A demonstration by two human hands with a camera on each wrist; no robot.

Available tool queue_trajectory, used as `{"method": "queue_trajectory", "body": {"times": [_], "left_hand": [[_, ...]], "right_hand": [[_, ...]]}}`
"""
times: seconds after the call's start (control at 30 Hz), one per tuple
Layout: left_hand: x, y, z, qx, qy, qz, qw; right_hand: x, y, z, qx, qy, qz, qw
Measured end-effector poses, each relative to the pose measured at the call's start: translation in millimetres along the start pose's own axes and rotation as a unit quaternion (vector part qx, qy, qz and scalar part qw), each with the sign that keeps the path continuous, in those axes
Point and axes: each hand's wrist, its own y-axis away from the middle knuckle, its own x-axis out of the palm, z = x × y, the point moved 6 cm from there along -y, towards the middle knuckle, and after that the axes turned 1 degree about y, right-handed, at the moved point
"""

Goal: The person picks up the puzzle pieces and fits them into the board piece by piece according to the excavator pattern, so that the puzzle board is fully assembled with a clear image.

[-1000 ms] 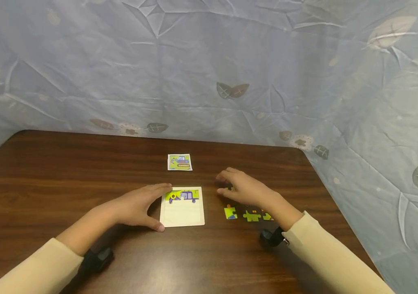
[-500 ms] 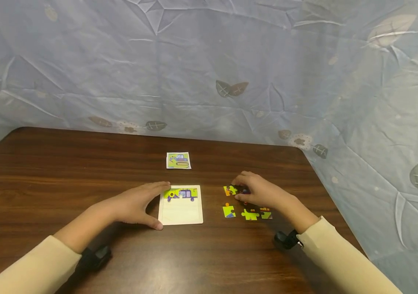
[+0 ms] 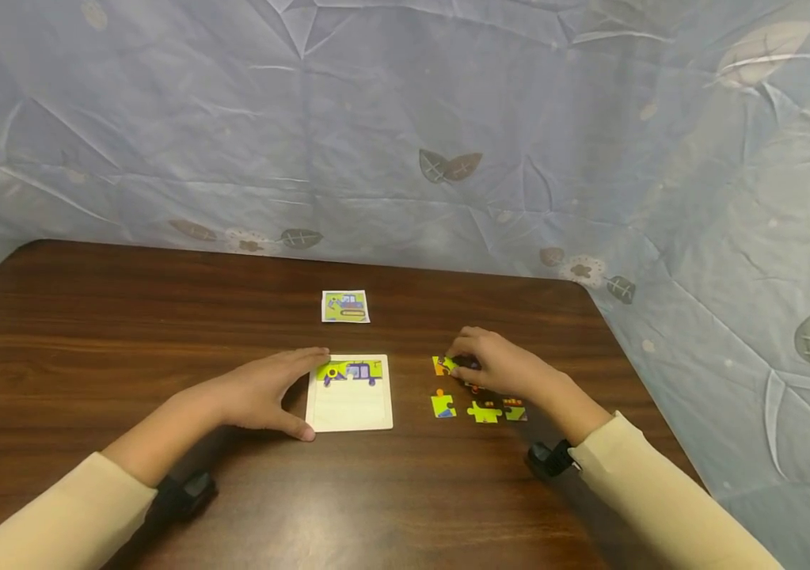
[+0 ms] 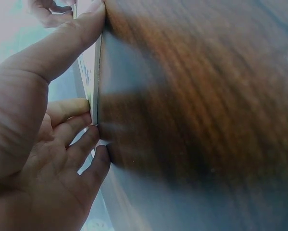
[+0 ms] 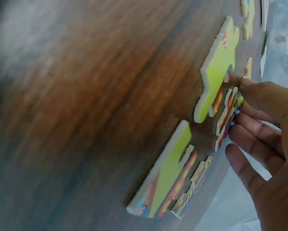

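Honestly, looks like the picking-out step to me. The tray (image 3: 349, 408) lies flat, with one strip (image 3: 374, 370) of green-and-purple picture set along its far side and cream base showing on the near side. Left hand (image 3: 262, 393) is on the tray's left edge, thumb and fingers spread well apart, thumb at the near corner and fingers up by the far one, so I'd guess it's there to keep things steady. Right hand (image 3: 497, 360) is over to the right of the tray, fingers bent, with the thumb right up against an orange-and-green piece (image 3: 440, 365); can't tell from any view whether it's actually pinching that or just touching. More loose pieces (image 3: 484, 412) sit right of the tray too, partly hidden under that hand, with the rest showing nearer the person. My take is the next move calls for a proper fingertip hold on one piece's edges, since they're thin and close together, and probably a check against the card (image 3: 345, 306) just beyond the tray, which has a digger-looking picture on it. As for the setup, the table (image 3: 127, 317) under the tray is dark, wood-grained and a bit shiny on the near side, and a wrinkly grey-blue sheet (image 3: 376, 142) with leaf prints hangs past the table's far edge, well beyond the tray, and round to its right.
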Motion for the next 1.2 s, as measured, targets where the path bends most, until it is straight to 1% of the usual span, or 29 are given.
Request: {"method": "queue_trajectory", "body": {"times": [0.2, 0.43, 0.57, 0.7, 0.83, 0.97, 1.07, 1.2], "left_hand": [[1.4, 0.1, 0.2, -0.001, 0.005, 0.001, 1.0], [1.6, 1.5, 2.1, -0.003, 0.006, -0.002, 1.0], [0.6, 1.3, 2.4, -0.002, 0.007, -0.002, 1.0], [-1.2, 1.3, 1.8, 0.001, 0.006, -0.004, 1.0], [-2.0, 1.4, 1.1, 0.001, 0.007, -0.004, 1.0], [-1.8, 1.5, 1.2, 0.0, 0.007, -0.005, 1.0], [-1.2, 1.0, 1.3, 0.006, 0.005, -0.007, 0.9999], [0.0, 0.6, 1.7, 0.008, 0.005, -0.005, 0.9999]], "right_hand": [[2, 0.3, 3, -0.011, 0.038, -0.003, 0.9992], [2, -5.3, 5, -0.009, 0.034, -0.002, 0.9994], [1, -11.3, 11, -0.011, 0.027, -0.01, 0.9995], [0, -18.2, 25, -0.022, 0.023, -0.019, 0.9993], [2, -24.8, 43, -0.03, 0.023, -0.019, 0.9991], [5, -31.8, 61, -0.046, 0.016, -0.022, 0.9986], [7, -36.3, 74, -0.062, 0.01, -0.026, 0.9977], [14, -41.6, 88, -0.078, 0.008, -0.017, 0.9968]]}}
